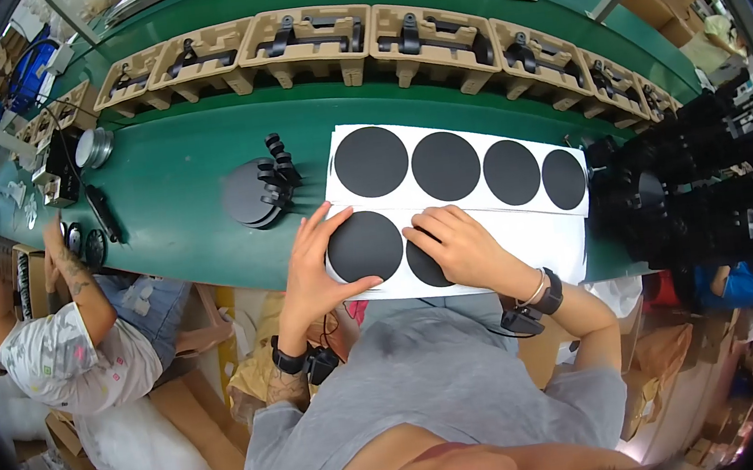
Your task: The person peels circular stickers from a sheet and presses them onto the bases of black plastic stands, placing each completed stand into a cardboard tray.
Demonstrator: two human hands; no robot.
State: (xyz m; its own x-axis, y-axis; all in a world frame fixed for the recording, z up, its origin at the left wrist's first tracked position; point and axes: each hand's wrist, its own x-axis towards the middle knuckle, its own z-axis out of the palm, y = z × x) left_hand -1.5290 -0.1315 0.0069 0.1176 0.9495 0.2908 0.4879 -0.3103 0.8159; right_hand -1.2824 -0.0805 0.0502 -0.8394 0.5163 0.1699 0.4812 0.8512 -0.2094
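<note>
Two white backing sheets lie on the green workbench (179, 211). The far sheet (454, 138) carries several black round stickers. On the near sheet (536, 245), my left hand (315, 265) curls around the edge of a black round sticker (364, 246), thumb under its near rim and fingers at its left side. My right hand (456, 240) presses flat on a second black disc (425, 267), which it partly hides. Both wrists wear black bands.
A stack of black discs with small black parts (258, 191) sits left of the sheets. Cardboard trays holding black brackets (308, 38) line the conveyor behind. Black fan parts pile at right (696, 189). A co-worker (63, 336) sits at left.
</note>
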